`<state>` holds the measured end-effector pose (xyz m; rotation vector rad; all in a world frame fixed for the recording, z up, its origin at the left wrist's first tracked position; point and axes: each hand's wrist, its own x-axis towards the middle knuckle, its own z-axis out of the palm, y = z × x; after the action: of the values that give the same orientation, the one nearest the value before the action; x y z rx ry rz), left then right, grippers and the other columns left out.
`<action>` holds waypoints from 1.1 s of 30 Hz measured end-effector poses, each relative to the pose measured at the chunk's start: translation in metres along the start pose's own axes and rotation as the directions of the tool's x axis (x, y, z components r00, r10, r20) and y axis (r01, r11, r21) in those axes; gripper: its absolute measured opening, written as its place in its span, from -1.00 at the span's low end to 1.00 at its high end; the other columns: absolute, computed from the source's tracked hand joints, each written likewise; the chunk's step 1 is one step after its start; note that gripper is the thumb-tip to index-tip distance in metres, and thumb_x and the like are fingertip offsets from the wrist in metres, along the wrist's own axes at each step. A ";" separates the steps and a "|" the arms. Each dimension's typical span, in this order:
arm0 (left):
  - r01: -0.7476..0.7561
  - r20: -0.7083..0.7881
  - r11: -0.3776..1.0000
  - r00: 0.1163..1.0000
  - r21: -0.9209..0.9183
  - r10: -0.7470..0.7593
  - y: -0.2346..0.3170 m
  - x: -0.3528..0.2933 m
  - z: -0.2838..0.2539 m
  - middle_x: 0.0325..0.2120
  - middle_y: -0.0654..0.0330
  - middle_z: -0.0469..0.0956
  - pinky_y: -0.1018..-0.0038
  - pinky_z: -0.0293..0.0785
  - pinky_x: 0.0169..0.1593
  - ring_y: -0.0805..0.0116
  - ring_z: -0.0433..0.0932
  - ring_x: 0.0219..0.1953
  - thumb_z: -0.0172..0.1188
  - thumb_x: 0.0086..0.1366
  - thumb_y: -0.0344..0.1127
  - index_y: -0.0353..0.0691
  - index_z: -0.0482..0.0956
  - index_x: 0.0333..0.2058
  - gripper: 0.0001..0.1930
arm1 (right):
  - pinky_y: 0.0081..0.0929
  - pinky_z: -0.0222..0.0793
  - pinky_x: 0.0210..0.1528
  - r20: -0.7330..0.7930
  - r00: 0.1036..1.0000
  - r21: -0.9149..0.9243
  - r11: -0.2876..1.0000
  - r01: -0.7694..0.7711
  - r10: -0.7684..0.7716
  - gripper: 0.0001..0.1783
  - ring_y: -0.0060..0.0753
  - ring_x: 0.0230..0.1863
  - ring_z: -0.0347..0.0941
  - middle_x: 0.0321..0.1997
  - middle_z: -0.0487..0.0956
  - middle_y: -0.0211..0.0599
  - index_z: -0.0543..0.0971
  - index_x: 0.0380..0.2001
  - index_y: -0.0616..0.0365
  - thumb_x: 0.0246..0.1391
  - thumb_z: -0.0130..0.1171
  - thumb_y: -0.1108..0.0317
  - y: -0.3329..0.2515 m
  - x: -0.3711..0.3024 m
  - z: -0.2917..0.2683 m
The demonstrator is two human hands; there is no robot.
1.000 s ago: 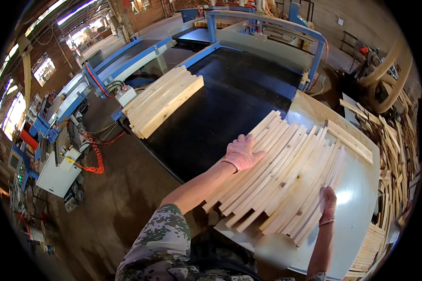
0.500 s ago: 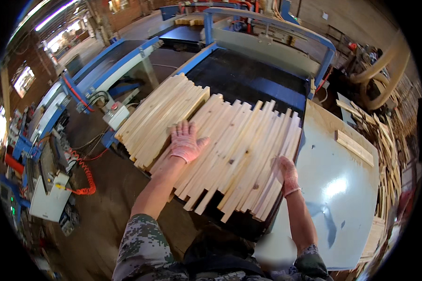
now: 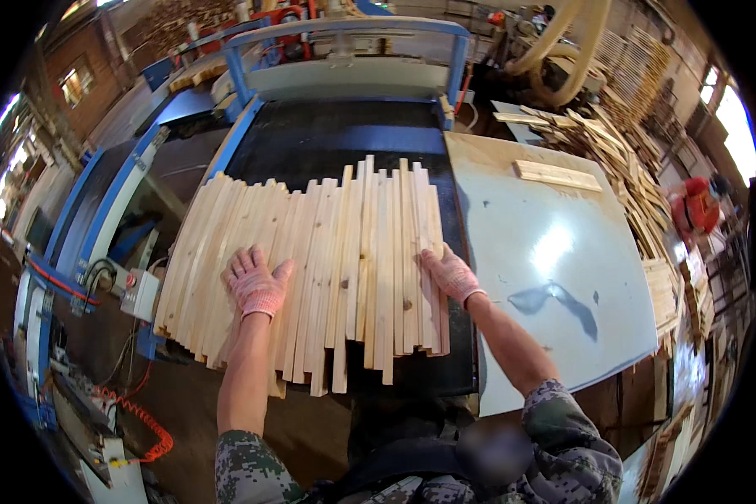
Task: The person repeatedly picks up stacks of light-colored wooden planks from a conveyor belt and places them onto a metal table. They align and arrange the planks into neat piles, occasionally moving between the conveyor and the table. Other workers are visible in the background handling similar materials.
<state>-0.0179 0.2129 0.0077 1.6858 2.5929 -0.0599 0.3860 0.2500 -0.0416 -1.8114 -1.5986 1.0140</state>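
Light wooden strips [image 3: 357, 252] lie side by side in a wide layer on a black conveyor belt [image 3: 420, 374], their ends uneven. My left hand [image 3: 256, 281], in a pinkish knitted glove, rests flat on the left part of the layer with its fingers spread. At the right edge, my right hand [image 3: 451, 275] in a like glove lays its outstretched fingers against the outermost strips. Neither hand lifts a strip. The underside of my right hand is hidden.
A blue machine frame [image 3: 344, 29] spans the belt's far end. To the right stands a pale sheet-topped table [image 3: 529, 311] bearing a short board [image 3: 557, 175]. Scrap wood [image 3: 605, 151] is heaped beyond it. A control box [image 3: 140, 294] sits left; a person in red [image 3: 695, 206] is far right.
My view has turned to the right. The gap between the left bunch of strips and the rest has closed up. Both hands remain on the layer, the right one now further over its edge.
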 end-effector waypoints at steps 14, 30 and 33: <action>-0.134 -0.328 0.987 0.940 -0.091 0.098 0.005 0.014 0.080 0.44 -0.13 0.32 0.17 0.20 0.51 -0.02 0.27 0.48 -0.04 0.58 0.18 -0.27 0.32 0.45 -0.28 | -0.23 0.04 0.60 0.426 0.847 0.723 0.683 -0.107 -0.318 -0.12 -0.27 0.60 0.14 0.59 0.30 -0.09 0.16 0.57 0.28 0.40 0.28 0.07 0.156 -0.250 0.007; -0.171 0.414 0.379 -0.281 -0.909 0.866 0.476 -0.543 0.158 0.08 0.13 0.69 0.43 0.49 0.22 0.37 0.63 0.11 0.21 0.53 -0.12 -0.39 0.60 0.23 -0.51 | -0.18 0.52 0.08 0.155 0.267 0.593 0.127 -0.796 0.951 -0.50 -0.04 0.03 0.65 -0.01 0.74 -0.04 0.74 -0.07 0.16 0.27 0.16 -0.06 0.605 -0.629 -0.093; -0.309 0.589 0.511 -0.266 -0.802 0.763 0.526 -0.606 0.241 0.16 0.13 0.64 0.43 0.42 0.28 0.33 0.57 0.18 0.26 0.49 -0.07 -0.34 0.57 0.27 -0.46 | -0.17 0.52 0.14 0.065 0.272 0.455 0.214 -0.864 0.960 -0.43 -0.02 0.12 0.64 0.11 0.71 0.00 0.73 0.00 0.16 0.21 0.17 -0.10 0.624 -0.721 -0.115</action>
<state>0.7132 -0.1401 -0.1984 1.5521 0.5016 -0.4660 0.8316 -0.5533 -0.3228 -2.4085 0.1366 1.3662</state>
